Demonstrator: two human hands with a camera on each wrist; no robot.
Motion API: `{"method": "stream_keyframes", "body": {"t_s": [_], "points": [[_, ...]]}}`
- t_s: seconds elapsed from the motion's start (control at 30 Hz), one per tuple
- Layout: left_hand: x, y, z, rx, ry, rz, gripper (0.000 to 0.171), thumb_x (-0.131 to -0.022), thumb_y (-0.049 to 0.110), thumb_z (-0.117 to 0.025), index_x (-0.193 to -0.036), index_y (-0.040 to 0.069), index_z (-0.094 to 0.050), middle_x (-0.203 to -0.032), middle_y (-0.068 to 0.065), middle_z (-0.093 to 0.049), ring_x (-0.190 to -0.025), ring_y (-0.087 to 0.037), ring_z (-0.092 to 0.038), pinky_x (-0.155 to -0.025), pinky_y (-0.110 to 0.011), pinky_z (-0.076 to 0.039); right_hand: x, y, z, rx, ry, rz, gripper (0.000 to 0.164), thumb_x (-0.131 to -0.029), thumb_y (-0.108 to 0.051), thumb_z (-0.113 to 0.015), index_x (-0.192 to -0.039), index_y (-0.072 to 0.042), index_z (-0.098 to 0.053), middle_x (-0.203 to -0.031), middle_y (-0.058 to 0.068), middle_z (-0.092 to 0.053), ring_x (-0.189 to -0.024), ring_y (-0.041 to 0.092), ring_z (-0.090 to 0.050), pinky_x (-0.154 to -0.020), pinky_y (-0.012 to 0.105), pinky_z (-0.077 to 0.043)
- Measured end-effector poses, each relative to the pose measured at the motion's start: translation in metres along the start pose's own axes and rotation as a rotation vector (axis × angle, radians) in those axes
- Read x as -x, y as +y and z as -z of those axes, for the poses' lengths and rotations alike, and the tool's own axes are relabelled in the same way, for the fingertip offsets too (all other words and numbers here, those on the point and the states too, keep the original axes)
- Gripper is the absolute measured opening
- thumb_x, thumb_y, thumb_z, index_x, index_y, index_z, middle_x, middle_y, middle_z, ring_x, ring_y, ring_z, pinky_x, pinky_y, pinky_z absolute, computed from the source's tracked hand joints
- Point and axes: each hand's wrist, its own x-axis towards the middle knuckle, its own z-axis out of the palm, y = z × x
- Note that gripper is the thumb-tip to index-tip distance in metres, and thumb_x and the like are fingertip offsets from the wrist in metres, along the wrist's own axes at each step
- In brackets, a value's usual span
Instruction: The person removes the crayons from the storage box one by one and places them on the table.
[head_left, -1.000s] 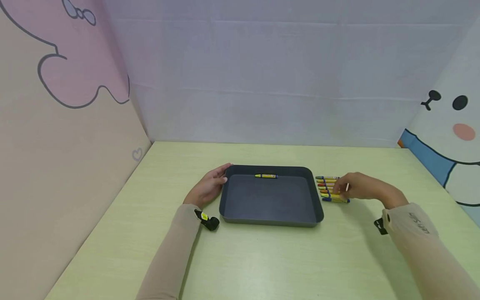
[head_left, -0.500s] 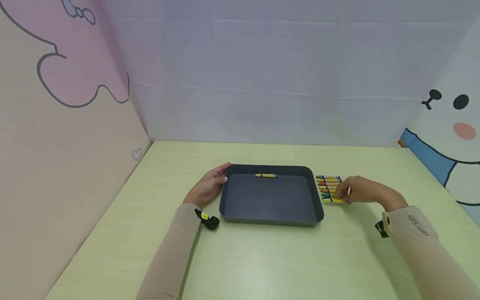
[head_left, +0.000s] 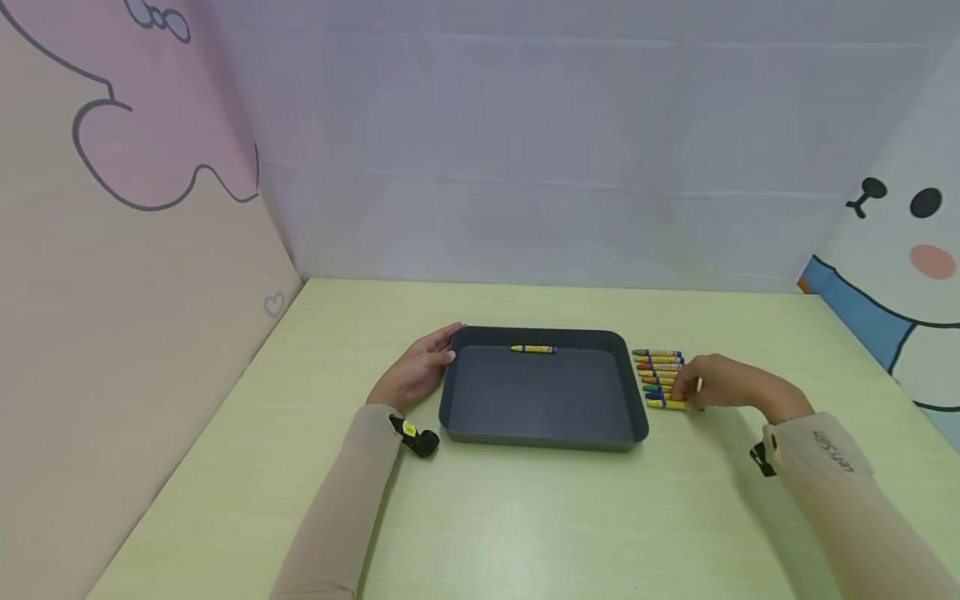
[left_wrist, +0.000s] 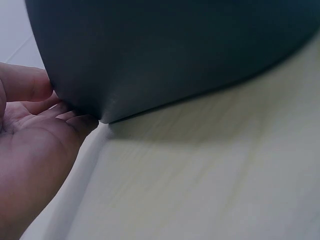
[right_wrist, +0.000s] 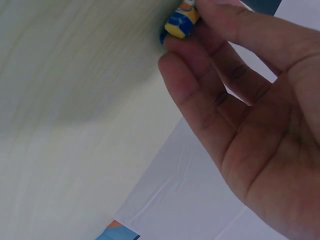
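My left hand [head_left: 414, 371] rests against the left side of a dark grey tray [head_left: 543, 444]. In the left wrist view its fingertips touch the outside of the tray wall [left_wrist: 165, 60] near a bottom corner. A yellow crayon [head_left: 533, 349] lies in the tray along its far wall. Right of the tray, several paper-wrapped crayons [head_left: 658, 367] form a row on the table. My right hand [head_left: 723, 383] pinches the near-end yellow crayon [head_left: 666, 404] between thumb and fingers. In the right wrist view the crayon's blue-and-yellow end [right_wrist: 180, 24] shows at the fingertips; its far part is out of frame.
The pale wood table [head_left: 540, 517] is bounded by a white cloth backdrop [head_left: 480, 167] behind. Printed panels stand at left [head_left: 165, 292] and right [head_left: 930, 333]. A black wrist camera [head_left: 420, 442] sits on my left sleeve, close to the tray's corner.
My right hand has shifted slightly toward me along the crayon row, and the yellow crayon it pinches now lies at the near end, beside the blue one. The left hand and tray have stayed put.
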Motion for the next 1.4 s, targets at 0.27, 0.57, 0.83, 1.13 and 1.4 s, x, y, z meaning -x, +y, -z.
{"method": "stream_keyframes", "body": {"t_s": [0.27,0.57,0.83,1.13,1.4], "points": [[0.000,0.002,-0.002,-0.003,0.004,0.005,0.065,-0.095,-0.014,-0.036,-0.154,0.003,-0.015,-0.163,-0.006,-0.006,-0.149,-0.018,-0.007,-0.119,-0.039,-0.012,-0.001,0.002,0.000,0.000,-0.004,-0.030,0.014,-0.082,0.000,-0.069,-0.094,-0.006,-0.072,-0.088,0.002,-0.066,-0.078,0.012,-0.054,-0.067,0.030,-0.047],[0.000,0.002,-0.002,0.000,0.006,0.005,0.065,-0.095,-0.014,-0.036,-0.154,0.003,-0.016,-0.163,-0.006,-0.007,-0.150,-0.018,-0.006,-0.119,-0.039,-0.013,-0.001,0.001,0.000,-0.012,0.002,-0.063,0.014,-0.081,-0.001,-0.070,-0.093,-0.006,-0.072,-0.088,0.003,-0.064,-0.078,0.014,-0.052,-0.067,0.031,-0.046],[0.000,0.001,-0.002,0.002,0.011,0.000,0.064,-0.094,-0.014,-0.035,-0.153,0.002,-0.017,-0.163,-0.006,-0.006,-0.150,-0.018,-0.005,-0.119,-0.039,-0.011,-0.002,0.010,-0.003,-0.037,0.021,-0.002,0.012,-0.080,-0.002,-0.071,-0.090,-0.007,-0.072,-0.084,0.003,-0.065,-0.074,0.012,-0.053,-0.064,0.030,-0.046],[0.000,0.001,-0.001,-0.013,-0.005,0.002,0.066,-0.095,-0.014,-0.037,-0.154,0.003,-0.015,-0.163,-0.007,-0.005,-0.149,-0.018,-0.005,-0.108,-0.024,-0.028,0.000,0.002,-0.001,-0.016,0.016,-0.057,0.013,-0.079,-0.002,-0.072,-0.092,-0.004,-0.072,-0.089,0.004,-0.066,-0.078,0.013,-0.055,-0.067,0.030,-0.047],[0.000,0.001,-0.001,-0.020,0.011,0.008,0.065,-0.094,-0.014,-0.035,-0.154,0.004,-0.017,-0.163,-0.007,-0.006,-0.150,-0.019,-0.005,-0.119,-0.038,-0.013,-0.002,-0.002,0.003,-0.023,0.016,-0.036,0.010,-0.080,-0.003,-0.071,-0.089,-0.007,-0.072,-0.087,0.002,-0.066,-0.075,0.012,-0.054,-0.066,0.030,-0.046]]}}
